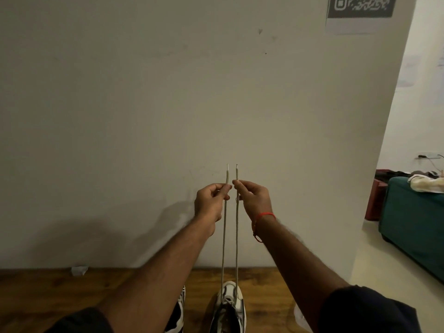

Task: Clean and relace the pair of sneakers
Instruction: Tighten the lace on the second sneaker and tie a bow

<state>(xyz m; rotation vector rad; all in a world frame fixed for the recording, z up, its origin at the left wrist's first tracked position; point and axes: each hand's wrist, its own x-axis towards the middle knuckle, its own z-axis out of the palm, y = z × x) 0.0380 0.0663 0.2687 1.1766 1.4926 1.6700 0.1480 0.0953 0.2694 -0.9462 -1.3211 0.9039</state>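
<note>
Head view: both arms reach out and up toward the wall point(168, 104), each hand pinching one end of the lace. Left hand point(208, 203) has fingers curled, thumb and forefinger clamped on the left strand point(225, 236); right hand point(255, 200), red thread at the wrist, pinches the right strand point(237, 236) the same way. Both tips stick up just above the fingers, close together and level with each other, left tip point(227, 167) and right tip point(237, 167) nearly touching height-wise. Strands run taut, almost parallel, long axis straight from the hands down and near to the sneaker point(231, 301) standing on the desk point(72, 289), toe pointing far toward the wall. So the shoe lies below and nearer than the fingers, centred between the two hands, neither hand clearly closer. Looks like the lace is through the lowest eyelets only and the ends are being evened out; the exact eyelets are too small to tell. Second sneaker point(181, 306) sits just left of the first, mostly hidden behind the left forearm; whether it is laced cannot be told. Next move likely calls for bringing the ends down toward the shoe and crossing them into the next eyelets. Relacing seems early. Far right, a green couch point(413, 224) in the next room.
</note>
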